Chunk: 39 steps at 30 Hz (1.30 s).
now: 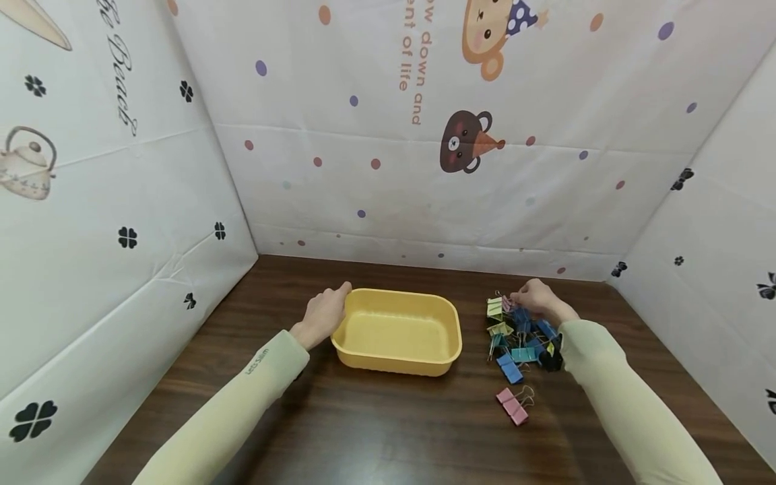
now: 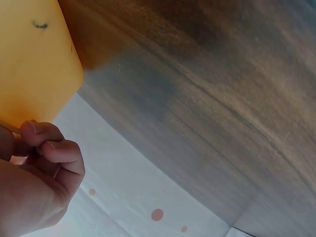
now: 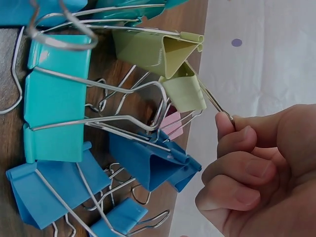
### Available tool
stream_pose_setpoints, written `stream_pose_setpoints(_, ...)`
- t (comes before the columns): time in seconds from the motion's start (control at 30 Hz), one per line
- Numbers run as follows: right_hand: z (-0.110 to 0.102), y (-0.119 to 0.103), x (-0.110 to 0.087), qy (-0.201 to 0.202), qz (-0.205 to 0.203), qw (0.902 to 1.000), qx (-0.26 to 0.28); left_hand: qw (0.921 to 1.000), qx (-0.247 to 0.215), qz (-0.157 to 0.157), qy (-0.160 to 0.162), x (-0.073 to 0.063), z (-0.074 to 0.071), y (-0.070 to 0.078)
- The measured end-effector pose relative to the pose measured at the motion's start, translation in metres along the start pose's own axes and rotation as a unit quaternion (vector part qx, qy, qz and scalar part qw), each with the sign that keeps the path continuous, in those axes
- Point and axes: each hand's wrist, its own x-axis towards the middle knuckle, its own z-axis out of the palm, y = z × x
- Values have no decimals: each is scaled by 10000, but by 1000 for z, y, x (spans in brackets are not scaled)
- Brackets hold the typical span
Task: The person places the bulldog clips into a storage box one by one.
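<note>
My left hand [image 1: 323, 314] grips the left rim of a yellow plastic bin [image 1: 394, 365]. In the left wrist view its fingers curl at the bin's edge. The part of the bin's inside that shows in the head view holds nothing. At the far side of a pile of binder clips, my right hand [image 1: 539, 300] pinches a wire clip handle between thumb and forefinger. In the right wrist view that handle seems to run to a light green binder clip [image 3: 183, 93]. A pink clip [image 3: 173, 124] lies just behind it. Blue clips [image 3: 148, 160] and a turquoise clip [image 3: 58, 98] crowd nearby, wires overlapping.
One pink binder clip [image 1: 512, 406] lies apart, in front of the pile. Black clips [image 1: 550, 358] are partly hidden by the right sleeve. The dark wooden table [image 1: 376, 431] is bounded by printed white sheets [image 1: 388, 202] at the back and both sides.
</note>
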Motion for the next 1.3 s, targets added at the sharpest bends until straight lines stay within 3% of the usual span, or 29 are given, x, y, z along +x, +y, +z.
stream_pose_setpoints(0.2,-3,-6,-2,96,-147,9998,-44,9999,47,-51,88,1,1,2)
stream_pose_setpoints(0.37,-3,-10,-4,34,-289,9995,-72,9999,-48,-94,-26,2,-2,4)
stream_pose_setpoints(0.47,-3,-13,-6,3,-332,9994,33,9980,-498,-272,-269,4,-7,4)
stream_pose_setpoints(0.53,-3,-15,-7,10,-358,9993,97,9924,-995,-499,-529,6,-10,3)
stream_pose_setpoints(0.6,-3,-19,-9,21,-381,9992,116,9801,-1593,-835,-843,9,-15,0)
stream_pose_setpoints(0.67,-4,-22,-10,39,-384,9992,140,9620,-2172,-1163,-1181,10,-18,-3)
stream_pose_setpoints(0.8,-5,-33,-11,175,-568,9982,-77,9149,-3203,-1739,-1737,10,-26,-10)
stream_pose_setpoints(0.9,-6,-44,-11,302,-833,9951,-445,8840,-3730,-1969,-2016,9,-29,-13)
stream_pose_setpoints(0.97,-6,-51,-11,373,-987,9924,-639,8709,-3954,-2024,-2101,8,-30,-15)
stream_pose_setpoints(1.03,-5,-59,-12,411,-1086,9904,-753,8624,-4099,-2079,-2123,7,-29,-17)
stream_pose_setpoints(1.1,-4,-67,-14,317,-1081,9918,-599,8601,-4155,-2107,-2080,7,-28,-17)
stream_pose_setpoints(1.3,1,-86,-13,70,-994,9948,-216,8650,-4110,-2145,-1919,9,-24,-16)
